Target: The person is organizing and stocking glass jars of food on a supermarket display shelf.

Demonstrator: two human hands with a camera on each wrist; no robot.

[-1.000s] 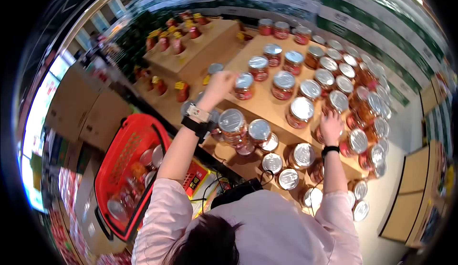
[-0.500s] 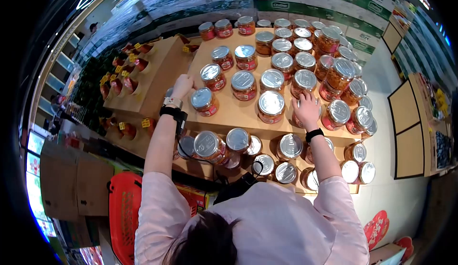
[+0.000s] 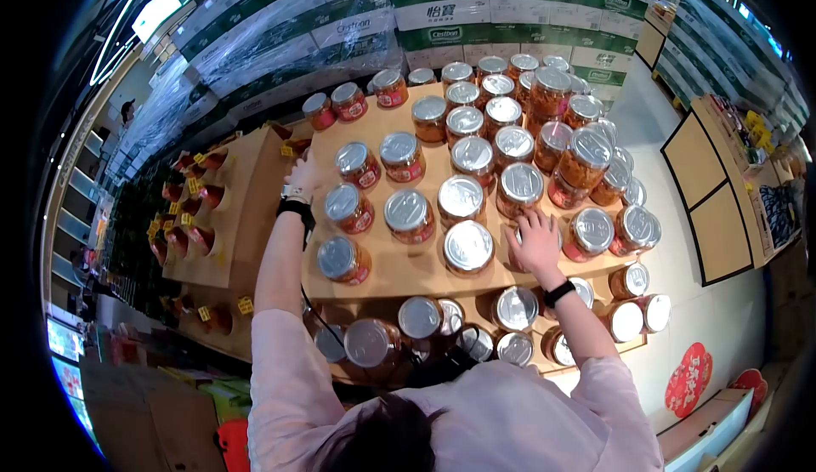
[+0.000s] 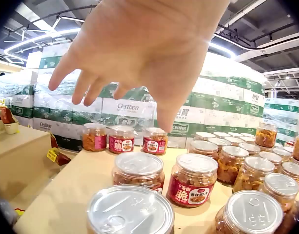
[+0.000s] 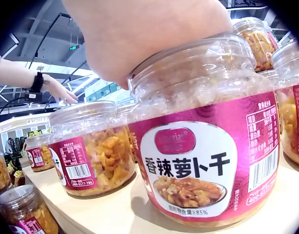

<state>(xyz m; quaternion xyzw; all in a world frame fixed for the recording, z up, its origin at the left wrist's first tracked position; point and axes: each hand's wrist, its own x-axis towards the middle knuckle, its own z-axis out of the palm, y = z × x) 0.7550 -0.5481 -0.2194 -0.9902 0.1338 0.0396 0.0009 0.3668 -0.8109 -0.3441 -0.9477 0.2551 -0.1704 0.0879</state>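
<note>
My left hand (image 3: 302,176) reaches over the left edge of the wooden display (image 3: 387,276). In the left wrist view, the hand (image 4: 139,51) has its fingers spread and holds nothing. Red-labelled jars (image 4: 121,140) stand beyond and below it. My right hand (image 3: 537,244) lies over a silver-lidded jar near the display's front, fingers extended and spread. The right wrist view has the heel of that hand (image 5: 154,34) against the lid area of a pink-labelled jar (image 5: 191,161); its fingers are hidden there. Another jar (image 5: 93,151) stands beside that one.
Many jars crowd the display's right half, some stacked (image 3: 582,166). More jars (image 3: 372,342) stand on a lower front level. Potted items with yellow tags (image 3: 200,238) are at left. Wrapped cartons (image 3: 510,8) form a wall behind. Part of a red basket (image 3: 234,445) shows at lower left.
The head view has turned leftward to rightward across the display, leaving less of the red basket visible. My left hand has moved farther back from the front-left jar. My right hand remains over its jar.
</note>
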